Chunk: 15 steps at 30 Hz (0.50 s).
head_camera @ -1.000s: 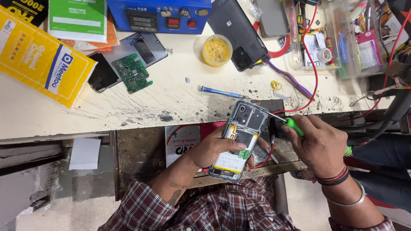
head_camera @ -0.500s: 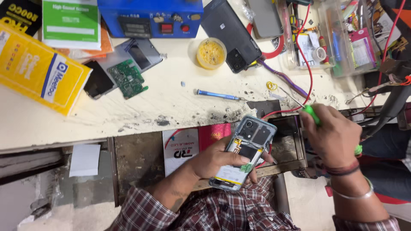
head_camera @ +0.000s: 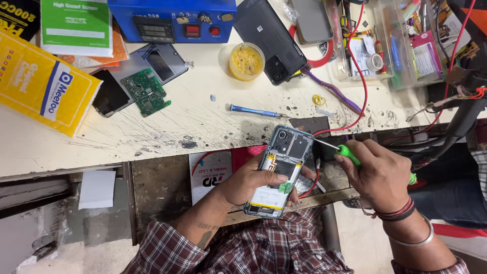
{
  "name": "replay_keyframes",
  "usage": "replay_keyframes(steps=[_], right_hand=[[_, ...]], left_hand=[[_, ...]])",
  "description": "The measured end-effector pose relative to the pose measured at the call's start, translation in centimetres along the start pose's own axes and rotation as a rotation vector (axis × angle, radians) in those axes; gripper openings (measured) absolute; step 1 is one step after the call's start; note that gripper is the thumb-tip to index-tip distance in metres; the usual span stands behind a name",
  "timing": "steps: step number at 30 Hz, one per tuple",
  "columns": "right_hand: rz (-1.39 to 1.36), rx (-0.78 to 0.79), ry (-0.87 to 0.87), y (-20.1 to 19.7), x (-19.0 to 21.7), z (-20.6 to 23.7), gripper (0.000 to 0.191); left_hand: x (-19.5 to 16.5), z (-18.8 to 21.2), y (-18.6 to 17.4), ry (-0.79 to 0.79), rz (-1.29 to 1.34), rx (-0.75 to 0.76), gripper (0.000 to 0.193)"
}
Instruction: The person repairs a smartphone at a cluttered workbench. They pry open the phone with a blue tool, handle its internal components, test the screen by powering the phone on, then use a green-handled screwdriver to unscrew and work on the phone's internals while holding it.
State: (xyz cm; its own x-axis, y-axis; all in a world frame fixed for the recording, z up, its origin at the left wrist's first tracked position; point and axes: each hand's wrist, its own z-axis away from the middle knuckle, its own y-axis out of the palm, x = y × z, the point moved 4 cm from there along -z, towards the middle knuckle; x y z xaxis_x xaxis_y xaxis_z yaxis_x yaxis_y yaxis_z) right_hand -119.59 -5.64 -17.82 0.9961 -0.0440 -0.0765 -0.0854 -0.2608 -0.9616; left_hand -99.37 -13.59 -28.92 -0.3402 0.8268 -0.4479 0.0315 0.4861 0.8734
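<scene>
My left hand (head_camera: 251,181) grips an opened smartphone (head_camera: 279,170) from below, its back cover off and the battery and boards showing. The phone is held over the front edge of the workbench (head_camera: 193,127). My right hand (head_camera: 380,175) holds a green-handled screwdriver (head_camera: 350,155), whose metal tip points left at the phone's upper right corner near the camera area. A small green part lies under my left thumb on the phone.
On the bench lie a blue screwdriver (head_camera: 253,110), a green circuit board (head_camera: 146,92), a black phone (head_camera: 269,38), a yellow paste tin (head_camera: 246,60), a blue power supply (head_camera: 172,18), yellow and green boxes, red wires (head_camera: 362,76) and a clear parts tray (head_camera: 390,45).
The right hand swung the green screwdriver away and has brought its tip back to the phone's upper corner. The left hand keeps holding the phone, shifted slightly.
</scene>
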Motion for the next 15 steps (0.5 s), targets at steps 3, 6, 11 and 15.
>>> replay_keyframes(steps=[3, 6, 11, 15], right_hand=[[-0.006, 0.000, 0.018, -0.04, 0.07, 0.05, 0.029], [-0.007, -0.002, 0.021, 0.06, 0.05, 0.02, 0.029], [-0.001, 0.011, 0.033, -0.01, -0.05, -0.24, 0.027], [0.007, -0.006, 0.029, -0.09, -0.26, -0.29, 0.028]], left_hand=[[0.12, -0.03, -0.07, 0.001, 0.009, -0.005, 0.066], [0.22, -0.04, -0.15, 0.004, 0.034, -0.007, 0.062], [-0.12, -0.16, -0.07, 0.006, 0.041, -0.035, 0.060], [-0.36, -0.43, 0.13, 0.011, 0.005, -0.042, 0.060]])
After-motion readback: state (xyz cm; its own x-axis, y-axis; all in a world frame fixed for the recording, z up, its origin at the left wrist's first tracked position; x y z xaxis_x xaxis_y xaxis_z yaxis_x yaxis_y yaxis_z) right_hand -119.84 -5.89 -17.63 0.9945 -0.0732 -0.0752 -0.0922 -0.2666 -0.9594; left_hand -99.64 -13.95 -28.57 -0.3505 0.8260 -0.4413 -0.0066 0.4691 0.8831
